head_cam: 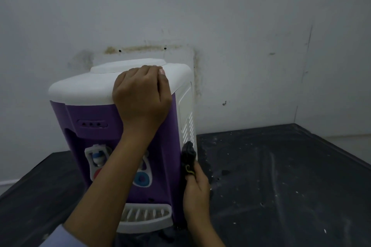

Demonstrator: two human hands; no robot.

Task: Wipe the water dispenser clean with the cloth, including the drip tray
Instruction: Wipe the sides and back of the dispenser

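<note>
1. Purple-and-white water dispenser (94, 114) stands on a dark counter (281, 176), back close to the white wall (241, 26).
2. Left hand (140, 94) is clamped over the front-right edge of the white top cap, fingers bent, bracing the unit.
3. Right hand (197, 192) grips a bunched dark cloth (188, 156) and presses it on the lower right side, at the seam where purple meets the white vented panel (187, 124).
4. Step in hand, I judge: wiping the right side wall. To do it well:
   - keep the top braced so the body doesn't slide;
   - run long strokes w/ the cloth flat, not balled;
   - work into the vent slots and down to the base.
5. Drip tray (144, 218) looks not yet wiped, so do it after the walls since dirt runs down.
6. Orientation: long axis approx vertical, cap up. The front w/ taps (96, 158) and tray faces the person, turned slightly to their left. It may lean a bit, but that could be lens warp in the dim view.
</note>
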